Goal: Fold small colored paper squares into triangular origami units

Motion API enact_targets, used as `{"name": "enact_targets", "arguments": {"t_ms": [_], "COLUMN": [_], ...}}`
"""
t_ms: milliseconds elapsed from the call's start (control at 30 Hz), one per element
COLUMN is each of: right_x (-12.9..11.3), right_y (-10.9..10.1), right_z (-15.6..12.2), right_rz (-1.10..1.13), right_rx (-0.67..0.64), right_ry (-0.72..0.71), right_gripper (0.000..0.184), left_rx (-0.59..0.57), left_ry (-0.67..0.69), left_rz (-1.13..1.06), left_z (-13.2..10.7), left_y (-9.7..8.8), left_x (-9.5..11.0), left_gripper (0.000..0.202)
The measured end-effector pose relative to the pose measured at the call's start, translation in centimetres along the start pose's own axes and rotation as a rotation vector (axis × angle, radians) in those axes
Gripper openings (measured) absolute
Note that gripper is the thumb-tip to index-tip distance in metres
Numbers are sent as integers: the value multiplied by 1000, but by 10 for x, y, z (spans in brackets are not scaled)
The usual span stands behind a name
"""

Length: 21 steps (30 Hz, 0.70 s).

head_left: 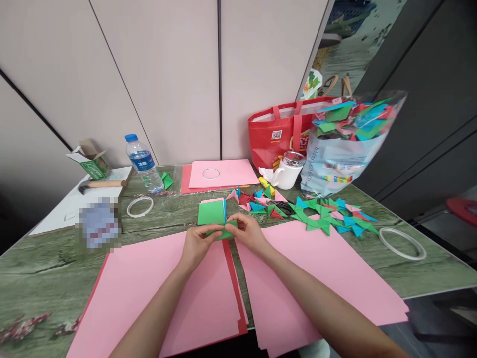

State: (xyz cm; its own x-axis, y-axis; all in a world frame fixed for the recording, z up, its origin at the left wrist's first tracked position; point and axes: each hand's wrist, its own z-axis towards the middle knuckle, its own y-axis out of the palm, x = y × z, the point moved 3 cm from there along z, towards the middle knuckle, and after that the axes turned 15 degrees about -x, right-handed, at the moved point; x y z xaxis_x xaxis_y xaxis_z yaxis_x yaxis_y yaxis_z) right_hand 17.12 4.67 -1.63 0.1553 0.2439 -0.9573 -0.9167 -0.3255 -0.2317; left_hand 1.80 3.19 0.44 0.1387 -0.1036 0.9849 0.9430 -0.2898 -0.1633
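We count one green paper piece (228,234), one small stack of coloured paper squares (210,213), three piles of pink paper sheets (316,278), two white rings (404,256), one thinner ring (211,178), one clear plastic bottle (142,160), one wooden-handled hammer (107,184), one green-and-white cardboard box (97,169), one white mug (288,175), one red carrier bag (265,144) and one clear plastic bag (330,161). The folded multicoloured paper triangles (320,223) overlap too much for us to number.

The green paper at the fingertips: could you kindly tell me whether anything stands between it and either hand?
Nothing visible does: the left hand and right hand both hold the green paper directly. The stack of small paper squares lies just beyond it, not in between.
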Motion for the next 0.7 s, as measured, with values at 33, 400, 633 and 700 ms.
{"name": "enact_targets", "arguments": {"t_ms": [33,400,633,700], "right_x": [-1,-1,0,0], "right_y": [1,8,6,7], "right_z": [0,-1,-2,-1], "right_rz": [8,421,540,567], "right_rx": [-20,-232,-260,-269], "right_ry": [5,144,160,157], "right_gripper": [29,37,35,33], "left_rx": [16,59,-51,-66], "left_ry": [1,-41,-98,-108], "left_rz": [3,-78,-313,-369], "left_z": [0,-3,-2,-1], "left_y": [0,0,2,2], "left_x": [0,-1,-11,-12], "left_gripper": [12,17,33,35]}}
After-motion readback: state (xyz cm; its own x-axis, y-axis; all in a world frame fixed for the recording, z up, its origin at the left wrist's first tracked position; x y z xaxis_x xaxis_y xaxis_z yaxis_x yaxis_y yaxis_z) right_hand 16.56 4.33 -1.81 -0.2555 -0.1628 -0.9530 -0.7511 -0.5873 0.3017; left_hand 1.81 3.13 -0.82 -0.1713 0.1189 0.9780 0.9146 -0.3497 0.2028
